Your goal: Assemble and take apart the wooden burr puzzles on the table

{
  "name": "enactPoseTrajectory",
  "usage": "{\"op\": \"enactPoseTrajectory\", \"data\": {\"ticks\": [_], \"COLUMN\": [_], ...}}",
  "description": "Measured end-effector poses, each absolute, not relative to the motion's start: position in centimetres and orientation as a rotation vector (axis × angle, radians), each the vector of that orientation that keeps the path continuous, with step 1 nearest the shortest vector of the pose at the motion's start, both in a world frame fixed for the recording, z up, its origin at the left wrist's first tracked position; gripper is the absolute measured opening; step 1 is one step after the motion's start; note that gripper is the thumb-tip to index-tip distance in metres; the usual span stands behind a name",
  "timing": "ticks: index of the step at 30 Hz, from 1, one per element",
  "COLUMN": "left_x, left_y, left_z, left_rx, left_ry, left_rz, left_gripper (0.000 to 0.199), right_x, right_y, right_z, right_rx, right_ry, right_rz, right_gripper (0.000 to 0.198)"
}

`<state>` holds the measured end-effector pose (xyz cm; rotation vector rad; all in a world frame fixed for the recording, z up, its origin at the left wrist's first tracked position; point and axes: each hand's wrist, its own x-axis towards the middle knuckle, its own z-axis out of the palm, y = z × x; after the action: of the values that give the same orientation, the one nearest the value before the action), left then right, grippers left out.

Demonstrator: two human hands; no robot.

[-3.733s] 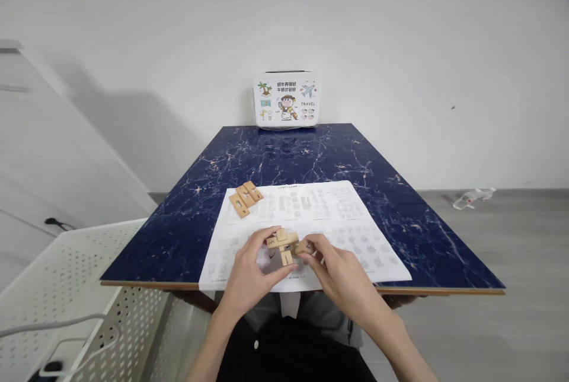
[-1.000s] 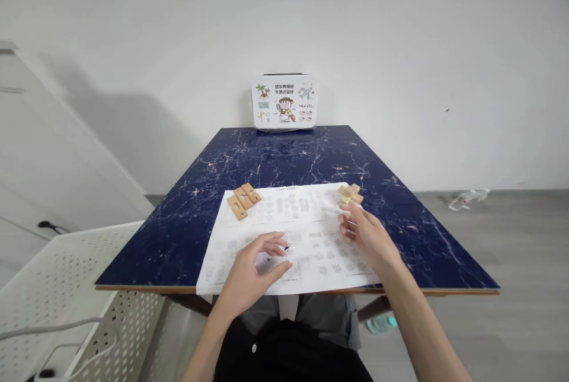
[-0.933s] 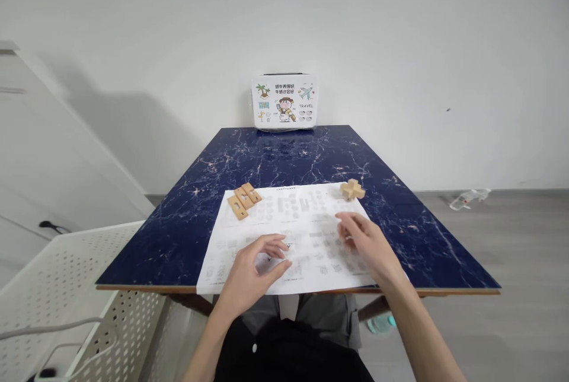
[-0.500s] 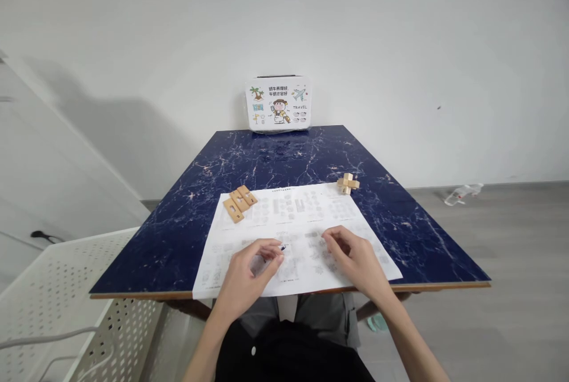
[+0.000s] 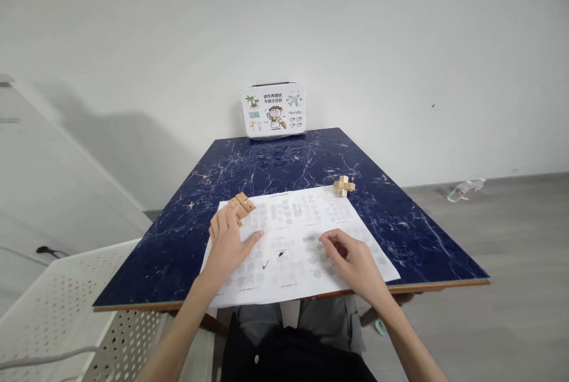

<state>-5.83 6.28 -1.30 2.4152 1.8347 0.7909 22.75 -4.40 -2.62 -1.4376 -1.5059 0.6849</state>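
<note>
My left hand (image 5: 226, 245) reaches over the left part of a printed paper sheet (image 5: 275, 228), its thumb spread away from the fingers. Those fingers lie over the flat wooden pieces (image 5: 243, 201), covering some of them; whether they touch them I cannot tell. My right hand (image 5: 353, 254) stays over the sheet's right half, thumb and fingers curled together; what is inside, if anything, is hidden. Beyond it, an interlocking wooden cross puzzle (image 5: 344, 185) sits on the sheet's far right corner. Two small black curved bits (image 5: 281, 254) show on the paper between my hands.
A white box with cartoon prints (image 5: 273, 110) stands at the back of the blue marbled table (image 5: 284, 162), near the wall. A white perforated rack with a cable (image 5: 62, 287) is at the left. A clear plastic item (image 5: 464, 190) lies on the floor at the right.
My left hand has moved left and forward from the middle of the sheet to the flat wooden pieces, its fingers unbending. My right hand has barely moved. The view has shifted slightly.
</note>
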Motion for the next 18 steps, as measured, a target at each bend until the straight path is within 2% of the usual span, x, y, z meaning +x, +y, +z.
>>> {"op": "enactPoseTrajectory", "data": {"ticks": [2,5,12,18], "left_x": [-6.4,-6.7,-6.6,-6.6], "left_y": [8.7,11.5,13.4,13.0], "left_z": [-1.6,-1.8,-1.5,-0.9], "left_rx": [2.414,2.383,2.389,2.384], "left_ry": [1.890,1.910,1.781,1.709], "left_rz": [0.721,0.662,0.618,0.634], "left_gripper": [0.093,0.096,0.080,0.080], "right_x": [22.8,22.8,22.8,22.7], "right_y": [-4.4,-4.4,-4.4,-4.5], "right_z": [-2.7,-2.7,-2.5,-2.3], "right_rx": [-1.433,-1.435,-1.437,-1.439], "right_ry": [-1.502,-1.498,-1.499,-1.502], "right_rz": [0.688,0.685,0.694,0.700], "right_gripper": [0.035,0.035,0.034,0.032]}}
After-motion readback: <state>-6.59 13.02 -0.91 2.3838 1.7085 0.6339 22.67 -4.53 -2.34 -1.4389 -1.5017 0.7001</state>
